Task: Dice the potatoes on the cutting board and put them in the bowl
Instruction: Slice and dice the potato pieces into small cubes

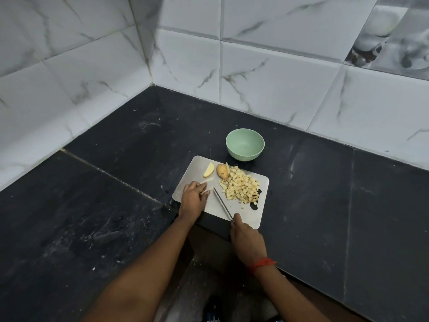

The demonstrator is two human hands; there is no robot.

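Here, the black stone bench (pixel 104 205) fills the left of the frame, below white marble-veined wall tiles (pixel 69 73). Just left of centre, the left hand (pixel 193 197) lies on the near left corner of the silver rectangular metal cutting board (pixel 251 217). Its grip is curled down over a few thin pale potato strips (pixel 209 180), pinning them to the board. Above the fingers, toward the board's far edge, lies a peeled yellow potato wedge (pixel 209 170). Just to its right is a rounded potato piece (pixel 222 171) with brown skin on it. Lower down, the narrow steel blade of a knife (pixel 222 202) slants across the middle of the board, its tip close to the left fingertips and the strips. Right of the blade, a heap of small pale diced potato (pixel 241 188) covers the board's right half, with a few cubes strayed toward the near edge. Above the board, at centre frame, a pale green round bowl (pixel 243 155) stands on the bench just off the board's far edge, well apart from the dice. At lower centre-right, the right hand (pixel 247 240) has its grip clenched around the knife handle at the board's near edge. A red thread band (pixel 263 264) circles that wrist.
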